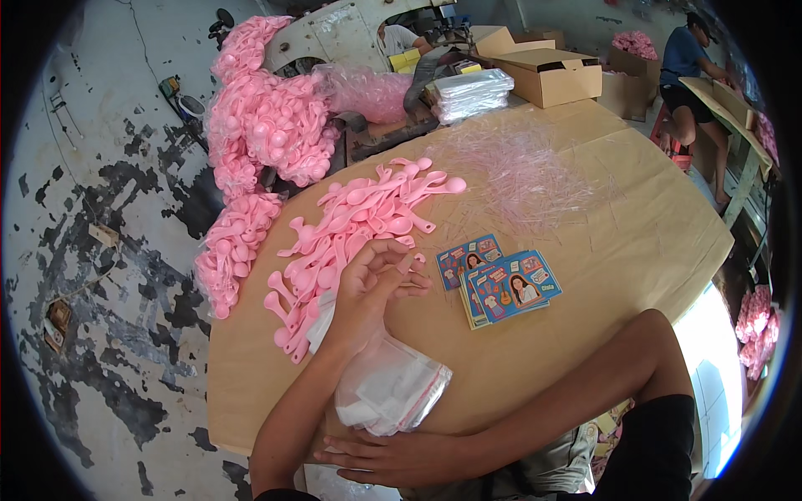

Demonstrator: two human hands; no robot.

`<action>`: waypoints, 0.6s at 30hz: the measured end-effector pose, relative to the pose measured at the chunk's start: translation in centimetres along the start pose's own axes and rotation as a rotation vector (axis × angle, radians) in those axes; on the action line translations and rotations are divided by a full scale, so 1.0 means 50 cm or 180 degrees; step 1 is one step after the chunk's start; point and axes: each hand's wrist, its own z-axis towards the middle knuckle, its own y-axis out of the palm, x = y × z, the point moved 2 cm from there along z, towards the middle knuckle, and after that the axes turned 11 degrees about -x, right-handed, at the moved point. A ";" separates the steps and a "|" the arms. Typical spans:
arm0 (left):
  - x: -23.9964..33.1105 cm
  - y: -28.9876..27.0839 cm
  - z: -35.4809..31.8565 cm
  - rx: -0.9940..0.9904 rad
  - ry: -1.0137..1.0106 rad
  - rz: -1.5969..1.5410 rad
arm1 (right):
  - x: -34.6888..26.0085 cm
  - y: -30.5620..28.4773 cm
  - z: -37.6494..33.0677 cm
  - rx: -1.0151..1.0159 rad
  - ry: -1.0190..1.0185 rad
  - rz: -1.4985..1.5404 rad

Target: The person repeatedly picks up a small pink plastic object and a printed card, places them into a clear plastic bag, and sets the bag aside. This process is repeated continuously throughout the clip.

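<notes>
My left hand (pixel 378 274) is raised over the near side of a heap of pink plastic spoons (pixel 334 238). Its thumb and fingers are bent together in a pinch; whatever may be between them is too small to make out. Below that wrist lies a stack of clear plastic bags (pixel 391 386), partly under my left forearm. My right hand (pixel 388 459) rests at the table's near edge just below the bags, fingers stretched out to the left and nothing seen in them. Right of my left hand sit stacks of blue printed cards (pixel 511 290).
Thin clear plastic strips (pixel 522 179) are spread on the brown table (pixel 643 225). Behind stand packed clear bags (pixel 472 93), a cardboard box (pixel 547 77) and a machine (pixel 334 37). Bulging bags of pink spoons (pixel 271 125) line the left edge. Another person (pixel 689 75) sits far right.
</notes>
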 end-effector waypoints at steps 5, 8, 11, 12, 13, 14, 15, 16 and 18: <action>-0.003 0.002 0.002 -0.0076 -0.0037 0.0047 | 0.000 0.002 0.002 -0.0432 -0.0053 -0.0866; 0.001 0.009 0.006 -0.0194 -0.0095 0.0177 | -0.001 -0.003 0.004 -0.0347 0.0017 -0.0735; 0.002 0.006 0.004 -0.0195 -0.0101 0.0293 | -0.002 -0.003 0.006 -0.0281 0.0065 -0.0605; 0.000 0.004 0.003 -0.0180 -0.0097 0.0270 | 0.000 -0.003 0.006 -0.0242 0.0080 -0.0526; -0.001 0.003 0.002 -0.0168 -0.0092 0.0249 | 0.001 0.000 0.006 -0.0227 0.0069 -0.0529; -0.001 0.000 0.000 -0.0159 -0.0094 0.0267 | 0.003 0.002 0.007 -0.0061 0.0047 -0.0515; 0.001 0.002 -0.001 -0.0156 -0.0086 0.0230 | 0.002 -0.001 0.007 0.0086 0.0040 -0.0516; 0.003 0.003 -0.002 -0.0149 -0.0079 0.0196 | 0.002 0.000 0.007 0.0086 0.0040 -0.0531; 0.000 0.002 -0.001 -0.0171 -0.0047 0.0174 | 0.001 0.002 0.006 0.0060 -0.0022 -0.0414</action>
